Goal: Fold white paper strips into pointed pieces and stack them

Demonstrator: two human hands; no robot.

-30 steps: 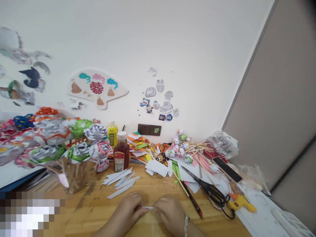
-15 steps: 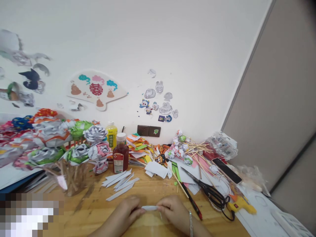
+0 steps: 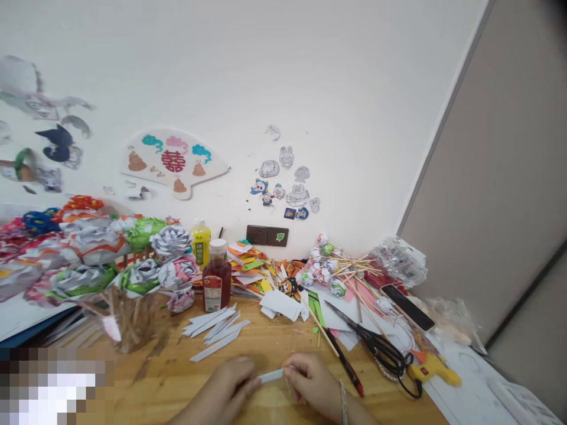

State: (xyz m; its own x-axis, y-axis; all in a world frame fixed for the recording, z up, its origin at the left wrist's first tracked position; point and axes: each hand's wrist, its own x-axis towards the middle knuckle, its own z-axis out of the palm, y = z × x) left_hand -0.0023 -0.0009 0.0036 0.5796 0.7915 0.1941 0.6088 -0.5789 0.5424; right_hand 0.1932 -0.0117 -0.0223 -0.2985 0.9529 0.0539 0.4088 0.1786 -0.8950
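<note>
Low in the view, my left hand (image 3: pixel 230 386) and my right hand (image 3: pixel 312 383) pinch the two ends of a narrow white paper strip (image 3: pixel 271 375) just above the wooden table (image 3: pixel 274 339). Both hands have their fingers closed on it. My right wrist wears a thin bracelet (image 3: pixel 344 401). Several more white paper strips (image 3: pixel 217 327) lie fanned out beyond my left hand.
A red-filled bottle (image 3: pixel 217 276) and a yellow bottle (image 3: pixel 201 241) stand behind the strips. Paper flowers on sticks (image 3: pixel 133 265) crowd the left. Black scissors (image 3: pixel 376 342), a red pen (image 3: pixel 348 363), a yellow glue gun (image 3: pixel 434 366), a phone (image 3: pixel 407 306) and skewers with paper balls (image 3: pixel 336 265) lie right.
The strip has tilted, its right end now a little higher. My hands have shifted slightly lower and right; the camera has barely moved.
</note>
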